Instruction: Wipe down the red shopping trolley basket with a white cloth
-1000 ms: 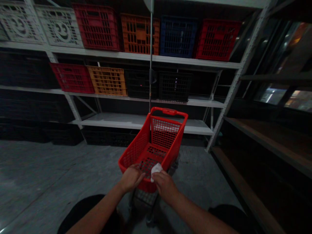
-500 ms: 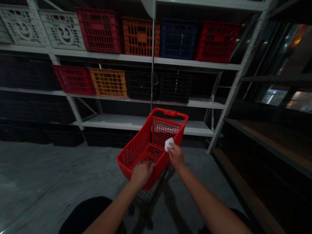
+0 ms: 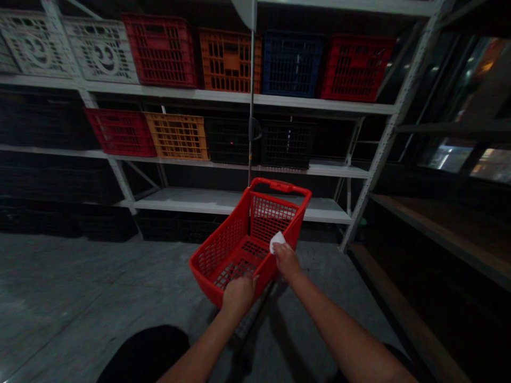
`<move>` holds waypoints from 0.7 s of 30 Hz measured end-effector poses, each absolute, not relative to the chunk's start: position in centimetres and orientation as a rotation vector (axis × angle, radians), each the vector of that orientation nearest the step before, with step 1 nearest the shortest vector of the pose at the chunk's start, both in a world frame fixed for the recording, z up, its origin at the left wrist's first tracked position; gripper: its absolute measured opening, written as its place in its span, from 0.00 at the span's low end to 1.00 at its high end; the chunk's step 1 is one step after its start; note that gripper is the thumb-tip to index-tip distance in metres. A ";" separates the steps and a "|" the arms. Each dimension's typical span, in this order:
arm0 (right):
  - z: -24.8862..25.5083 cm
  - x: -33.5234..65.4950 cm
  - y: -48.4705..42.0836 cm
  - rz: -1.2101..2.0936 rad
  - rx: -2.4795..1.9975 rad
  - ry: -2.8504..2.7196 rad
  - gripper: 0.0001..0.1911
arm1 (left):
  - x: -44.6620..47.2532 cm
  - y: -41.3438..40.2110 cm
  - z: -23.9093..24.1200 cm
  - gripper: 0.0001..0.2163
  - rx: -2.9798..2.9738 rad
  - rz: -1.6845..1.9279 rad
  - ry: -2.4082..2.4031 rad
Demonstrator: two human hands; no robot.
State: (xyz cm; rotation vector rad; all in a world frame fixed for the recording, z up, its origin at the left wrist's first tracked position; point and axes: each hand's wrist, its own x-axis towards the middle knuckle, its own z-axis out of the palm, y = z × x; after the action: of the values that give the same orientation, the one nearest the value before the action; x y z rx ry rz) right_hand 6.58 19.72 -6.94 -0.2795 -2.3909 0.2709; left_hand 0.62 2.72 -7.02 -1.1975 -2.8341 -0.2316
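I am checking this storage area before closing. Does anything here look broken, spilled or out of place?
Nothing stands out. The red basket looks whole; the left hand grips its near rim, the right hand holds a white cloth against its side rim. The crates stand in even rows on the shelves.

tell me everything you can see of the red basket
The red basket looks plastic, with mesh walls and a slotted bottom, open-topped and empty. A bar handle spans its far end. It sits raised above the concrete floor on a dim frame, angled to the left, in front of the shelves. The left hand clasps its near rim; the right hand holds a white cloth against its right rim.
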 end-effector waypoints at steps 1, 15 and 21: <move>-7.1 6.7 19.0 0.280 -0.271 -2.403 0.16 | 0.8 2.6 -7.0 0.23 -1.196 -0.229 -2.840; -6.0 8.2 20.6 0.296 -0.297 -2.427 0.17 | -1.6 -0.6 -6.8 0.24 -1.350 -0.099 -2.695; -6.7 7.0 15.1 0.280 -0.238 -2.499 0.13 | -2.5 -1.0 -6.5 0.27 -1.374 -0.091 -2.672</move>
State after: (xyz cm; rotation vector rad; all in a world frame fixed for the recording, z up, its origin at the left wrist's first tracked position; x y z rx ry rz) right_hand 6.99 15.05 -6.72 -0.2383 -2.4995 0.2798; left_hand -2.48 -0.99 -6.51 -1.3735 -2.6720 -0.0906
